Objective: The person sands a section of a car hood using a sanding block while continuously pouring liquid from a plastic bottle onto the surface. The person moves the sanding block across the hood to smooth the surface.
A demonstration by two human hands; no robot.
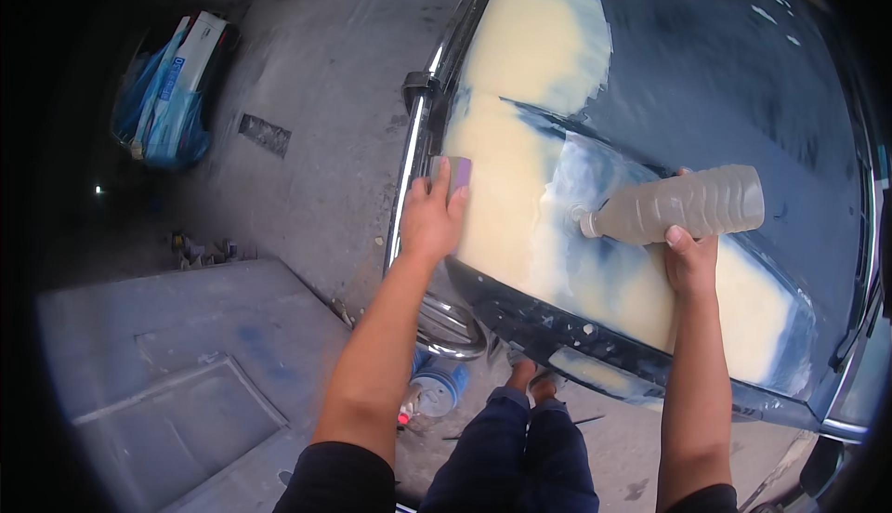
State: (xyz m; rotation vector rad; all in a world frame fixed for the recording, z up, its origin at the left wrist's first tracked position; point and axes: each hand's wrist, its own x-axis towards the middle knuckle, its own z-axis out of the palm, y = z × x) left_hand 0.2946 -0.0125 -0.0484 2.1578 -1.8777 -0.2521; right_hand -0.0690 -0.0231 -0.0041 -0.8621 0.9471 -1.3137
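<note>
A dark car hood (725, 85) lies before me, with large pale yellow patches of filler (520, 141) along its left and front parts. My left hand (432, 216) presses a purple sanding block (457, 174) flat against the filler near the hood's left edge. My right hand (690, 257) holds a clear ribbed plastic bottle (678, 204) on its side, its mouth pointing left over a wet, shiny spot on the hood.
A chrome trim strip (409, 169) runs along the car's left side. A grey detached panel (177, 364) lies on the concrete floor at lower left. A blue-white spray can (437, 392) stands by my feet. Blue bags (167, 95) sit at upper left.
</note>
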